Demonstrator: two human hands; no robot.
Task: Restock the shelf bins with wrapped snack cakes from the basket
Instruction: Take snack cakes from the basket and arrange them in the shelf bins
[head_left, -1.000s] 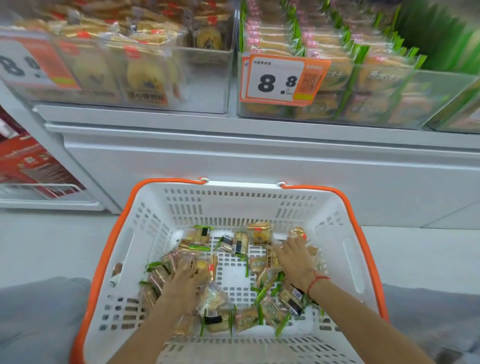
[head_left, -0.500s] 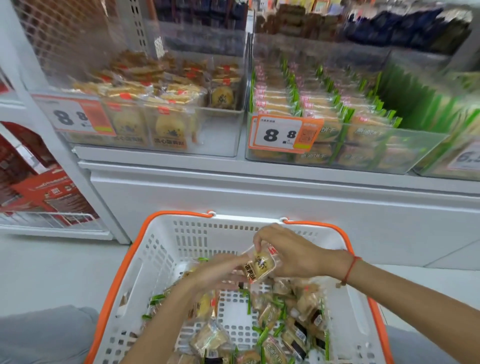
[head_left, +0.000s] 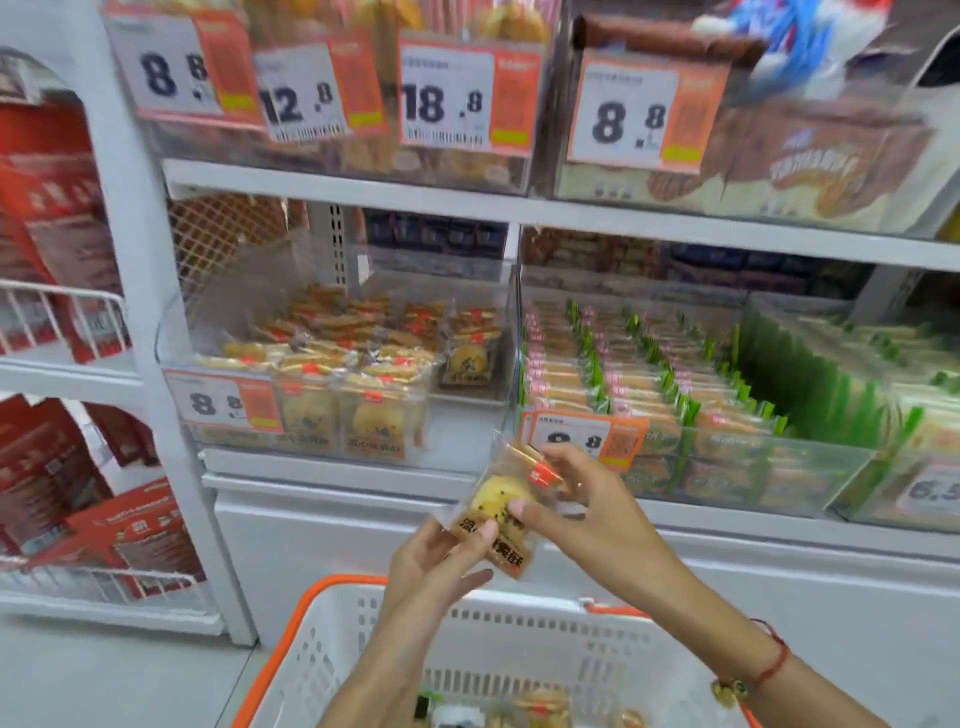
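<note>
Wrapped snack cake held at centre, above basket at 6 o'clock. Left hand fingers pinching lower edge; right hand fingers pinching upper wrapper. Half-filled shelf bin at 11 o'clock of cake.

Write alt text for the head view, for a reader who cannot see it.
Both hands, left hand and right hand, hold one wrapped cake above a white basket, in front of clear shelf bins of similar cakes with orange price tags.
</note>
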